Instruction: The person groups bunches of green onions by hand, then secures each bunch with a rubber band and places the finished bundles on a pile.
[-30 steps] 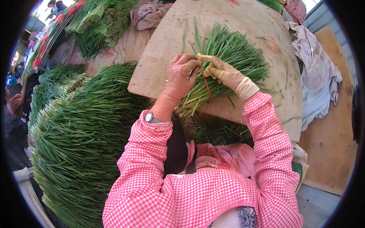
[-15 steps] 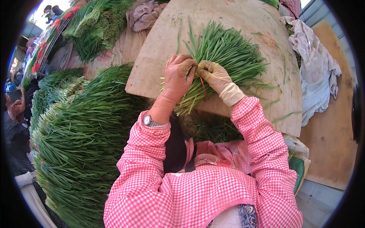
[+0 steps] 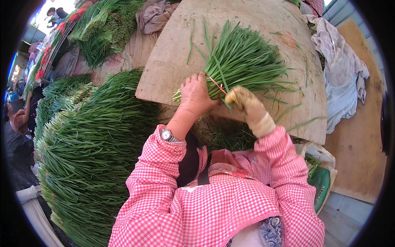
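A bunch of garlic chives (image 3: 247, 57) lies on the wooden board, leaves fanned to the far right, stems toward the near left. Around it runs a thin red tie (image 3: 215, 83). My left hand (image 3: 195, 91), bare and with a wristwatch (image 3: 166, 135), is closed over the stem end, its thumb at the near side. At the tie's near end is my right hand (image 3: 246, 102), in a stained yellowish glove, fingers curled and slightly blurred. A long chive blade (image 3: 222, 74) crosses the tie and runs to those fingertips.
The wooden board (image 3: 164, 61) carries loose blades and some red ties (image 3: 288, 39). A large pile of tied chive bunches (image 3: 86, 160) stands at left, more greens (image 3: 107, 29) beyond. Cloths (image 3: 339, 70) hang at the right edge. A green-and-white container (image 3: 319, 187) sits at near right.
My hands have moved apart from the tie's top. The left now covers the stems; the right has come nearer me, to the bunch's near side. The tie now lies slanted across the bunch.
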`<state>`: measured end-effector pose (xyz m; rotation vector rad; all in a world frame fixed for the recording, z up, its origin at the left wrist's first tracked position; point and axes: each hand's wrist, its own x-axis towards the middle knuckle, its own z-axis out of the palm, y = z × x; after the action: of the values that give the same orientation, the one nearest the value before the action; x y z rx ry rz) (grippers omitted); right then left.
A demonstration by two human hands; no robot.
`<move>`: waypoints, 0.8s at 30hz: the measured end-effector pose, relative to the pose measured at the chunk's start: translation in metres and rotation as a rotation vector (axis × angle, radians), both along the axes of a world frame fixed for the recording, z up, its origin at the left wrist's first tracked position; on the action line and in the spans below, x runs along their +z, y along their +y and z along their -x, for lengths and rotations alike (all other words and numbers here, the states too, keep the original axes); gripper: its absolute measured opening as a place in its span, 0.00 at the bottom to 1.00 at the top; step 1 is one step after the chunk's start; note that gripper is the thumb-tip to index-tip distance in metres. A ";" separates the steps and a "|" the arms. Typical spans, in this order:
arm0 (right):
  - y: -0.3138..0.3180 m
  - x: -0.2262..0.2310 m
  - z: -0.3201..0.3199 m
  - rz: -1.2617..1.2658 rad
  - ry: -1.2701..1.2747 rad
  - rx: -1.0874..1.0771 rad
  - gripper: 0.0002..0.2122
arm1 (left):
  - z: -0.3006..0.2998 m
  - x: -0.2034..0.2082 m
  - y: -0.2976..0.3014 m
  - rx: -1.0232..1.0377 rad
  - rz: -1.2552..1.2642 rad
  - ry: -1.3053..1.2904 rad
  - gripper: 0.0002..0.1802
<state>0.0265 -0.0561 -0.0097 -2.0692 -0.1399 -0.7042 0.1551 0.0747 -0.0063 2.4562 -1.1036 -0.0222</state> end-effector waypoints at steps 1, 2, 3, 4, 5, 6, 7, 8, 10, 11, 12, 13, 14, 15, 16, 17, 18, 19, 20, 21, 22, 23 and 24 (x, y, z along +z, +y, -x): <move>0.003 -0.015 0.016 -0.369 0.131 0.029 0.08 | -0.001 -0.002 -0.001 -0.010 0.002 0.005 0.47; 0.007 -0.027 0.032 -0.734 0.265 0.059 0.07 | 0.001 0.000 -0.004 -0.018 0.007 0.011 0.48; 0.009 -0.034 0.041 -1.107 0.397 0.094 0.06 | 0.003 0.001 -0.007 -0.023 0.003 0.012 0.48; 0.012 -0.022 0.040 -0.921 0.428 0.039 0.06 | 0.004 0.003 -0.005 -0.016 -0.016 0.013 0.48; 0.016 -0.002 0.037 -0.738 0.457 -0.014 0.07 | 0.002 0.003 -0.004 -0.018 -0.049 0.053 0.51; 0.020 0.009 0.034 -0.557 0.483 -0.060 0.08 | 0.002 0.004 -0.002 0.004 -0.079 0.041 0.53; 0.016 0.000 0.033 -0.567 0.489 -0.032 0.09 | 0.001 0.004 -0.004 0.020 -0.099 0.026 0.54; 0.019 0.010 0.023 -0.566 0.489 0.005 0.11 | 0.000 0.005 -0.005 0.044 -0.111 0.001 0.56; 0.032 0.044 0.036 0.195 0.489 -0.304 0.14 | 0.001 0.007 -0.001 0.056 -0.027 -0.097 0.59; 0.044 0.051 0.039 0.239 0.308 -0.318 0.14 | 0.004 0.007 -0.001 0.053 0.018 -0.142 0.60; 0.056 0.057 0.041 0.278 0.127 -0.329 0.13 | 0.005 0.010 0.001 0.047 0.060 -0.170 0.60; 0.066 0.063 0.044 0.231 0.085 -0.202 0.10 | 0.007 0.016 -0.001 0.029 0.113 -0.193 0.60; 0.085 0.066 0.046 0.119 0.078 -0.117 0.07 | 0.011 0.022 -0.002 0.014 0.158 -0.218 0.60; 0.100 0.071 0.046 0.230 0.063 -0.092 0.06 | 0.015 0.029 -0.003 -0.004 0.202 -0.220 0.56; 0.110 0.060 0.043 0.189 -0.006 -0.040 0.07 | 0.018 0.031 -0.007 -0.022 0.224 -0.233 0.55; 0.119 0.062 0.042 0.232 0.027 -0.031 0.08 | 0.018 0.033 -0.009 -0.031 0.235 -0.253 0.53; 0.126 0.060 0.039 0.276 0.014 -0.028 0.09 | 0.018 0.035 -0.010 -0.040 0.245 -0.273 0.52; 0.132 0.057 0.037 0.289 0.008 -0.043 0.09 | 0.017 0.036 -0.009 -0.033 0.239 -0.278 0.50; 0.136 0.056 0.036 0.302 0.004 -0.058 0.09 | 0.017 0.035 -0.008 -0.027 0.233 -0.283 0.49; 0.140 0.055 0.036 0.358 -0.008 -0.078 0.09 | 0.016 0.034 -0.007 -0.020 0.227 -0.288 0.48; 0.143 0.055 0.038 0.419 -0.015 -0.101 0.09 | 0.017 0.032 -0.005 -0.019 0.208 -0.294 0.47; 0.144 0.054 0.039 0.479 -0.022 -0.123 0.09 | 0.016 0.028 -0.002 -0.017 0.188 -0.301 0.47; 0.144 0.055 0.040 0.376 0.027 -0.055 0.08 | 0.016 0.026 -0.001 -0.014 0.167 -0.307 0.46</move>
<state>-0.0134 0.0878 0.0449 -2.4478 -0.2135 -0.7252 0.1386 0.0742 0.0197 2.3516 -1.1937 0.4382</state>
